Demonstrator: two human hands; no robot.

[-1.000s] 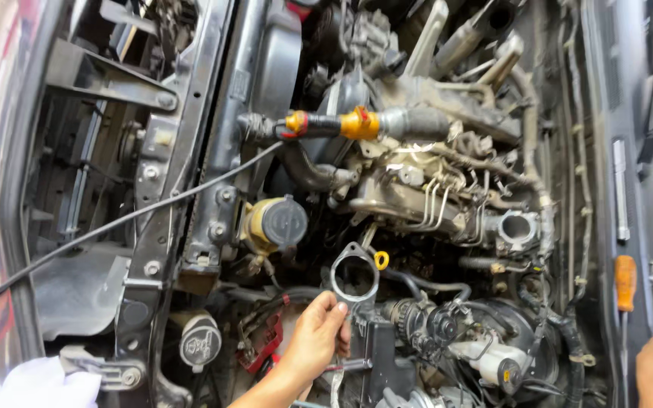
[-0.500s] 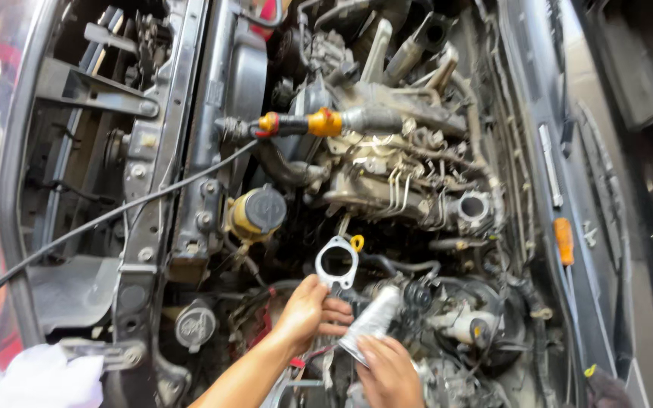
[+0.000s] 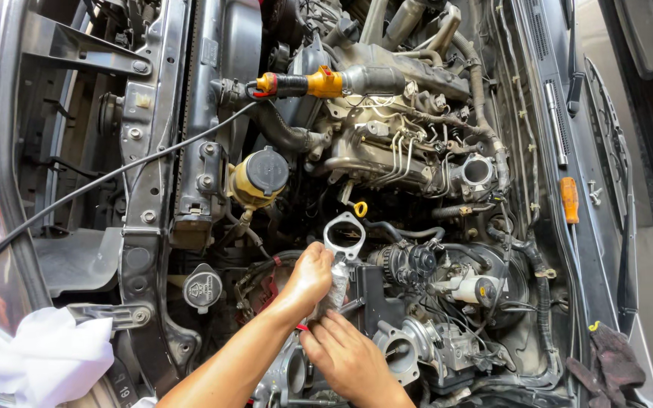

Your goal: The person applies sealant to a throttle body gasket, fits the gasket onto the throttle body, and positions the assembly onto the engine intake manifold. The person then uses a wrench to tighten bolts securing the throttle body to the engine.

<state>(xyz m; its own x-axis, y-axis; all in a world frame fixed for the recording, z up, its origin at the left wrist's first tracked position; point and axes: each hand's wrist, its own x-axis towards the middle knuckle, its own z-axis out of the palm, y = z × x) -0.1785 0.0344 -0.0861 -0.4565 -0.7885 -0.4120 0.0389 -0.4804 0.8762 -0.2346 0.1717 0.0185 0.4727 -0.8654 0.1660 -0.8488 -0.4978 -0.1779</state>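
Note:
I look down into an open engine bay. My left hand [image 3: 310, 278] reaches in from the lower left and is closed around a silvery metal pipe [image 3: 339, 281] that ends in a ring-shaped flange [image 3: 344, 218] just above my fingers. My right hand [image 3: 348, 359] comes up from the bottom edge, its fingertips pinched on the pipe's lower end right beneath my left hand. Most of the pipe is hidden by both hands. A yellow dipstick loop [image 3: 360, 208] sits just above the flange.
A yellow reservoir with a black cap [image 3: 258, 177] stands to the upper left of my hands, and a round black cap [image 3: 203, 288] lower left. A white cloth [image 3: 39, 355], a black cable [image 3: 115, 180], an orange-handled screwdriver [image 3: 570, 199] and a dark rag [image 3: 614, 364] lie around the bay.
My right hand came in from the right edge to the pipe, then slid down to its lower end. My left hand has stayed on the part under the flange.

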